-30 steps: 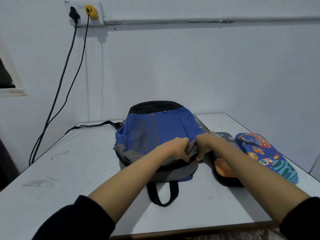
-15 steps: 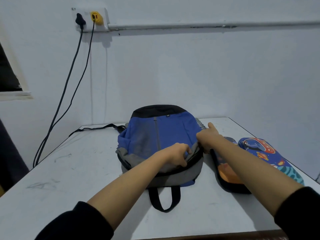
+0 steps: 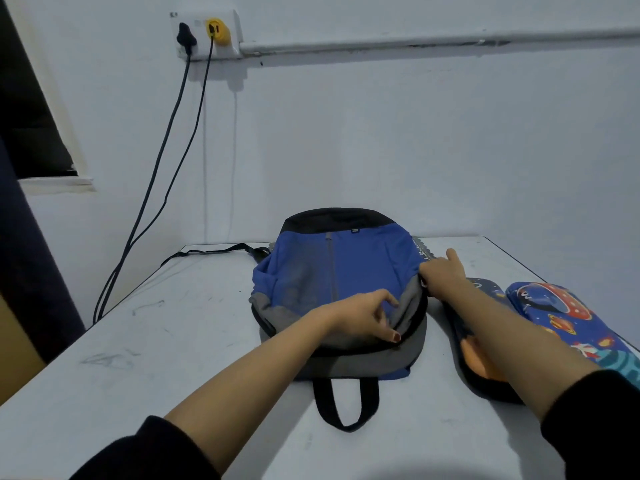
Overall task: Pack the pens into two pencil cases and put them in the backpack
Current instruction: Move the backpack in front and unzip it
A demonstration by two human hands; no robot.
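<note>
Backpack (image 3: 346, 268) flat mid-table (image 3: 166, 358), carry loop toward 6 o'clock; left hand (image 3: 360, 318) on its grey flap at bag's 5 o'clock, fingers arched, thumb pinching the flap edge; right hand (image 3: 441, 277) at bag's 3 o'clock edge, fingers curled onto the seam, thumb out toward 12; dark pencil case (image 3: 476, 362) just beside bag at 4 o'clock, under right forearm; blue space-print pencil case (image 3: 568, 320) beside that, further toward 3.

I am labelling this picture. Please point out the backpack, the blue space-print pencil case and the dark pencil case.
backpack (image 3: 363, 268), head view, blue front panel.
blue space-print pencil case (image 3: 561, 317), head view, printed top.
dark pencil case (image 3: 476, 365), head view, orange patch.
</note>
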